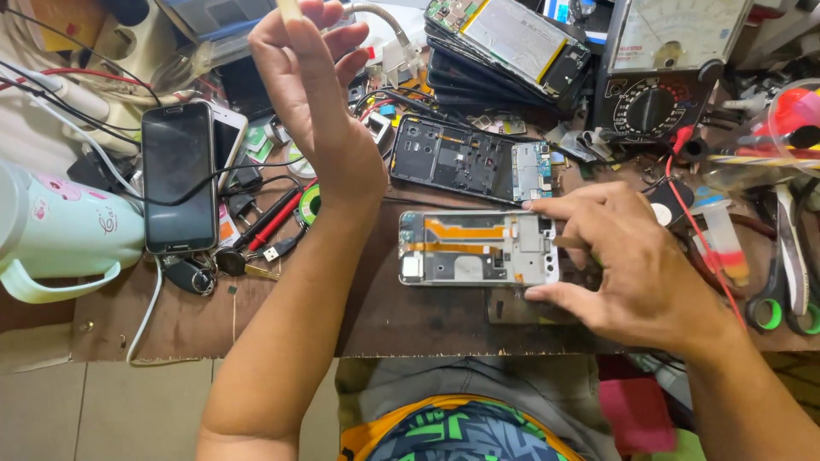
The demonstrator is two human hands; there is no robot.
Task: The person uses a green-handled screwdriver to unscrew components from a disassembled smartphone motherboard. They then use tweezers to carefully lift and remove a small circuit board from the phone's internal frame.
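Right hand (pixel 632 265) grips the opened silver phone frame (pixel 478 248) at its right end, thumb on the near edge, fingers on the far edge, pinning it flat on the brown surface (pixel 282 316) near the middle of the front edge. Frame shows an orange flex strip across the top. Left hand (pixel 312 94) is raised off the surface, fingers loosely together pointing up, pinching a thin pale strip (pixel 289 8) at the tips; strip cut off by the top of the view. Behind the frame lies a dark opened phone chassis (pixel 470 160), apart from it. Stack of phone parts (pixel 504 47) toward the far edge. Black phone (pixel 178 175) screen-up at left, with a white mug (pixel 60 235) at the left edge. Analog multimeter (pixel 662 64) at the far right corner. Scissors (pixel 790 273) with green handles at the right edge.
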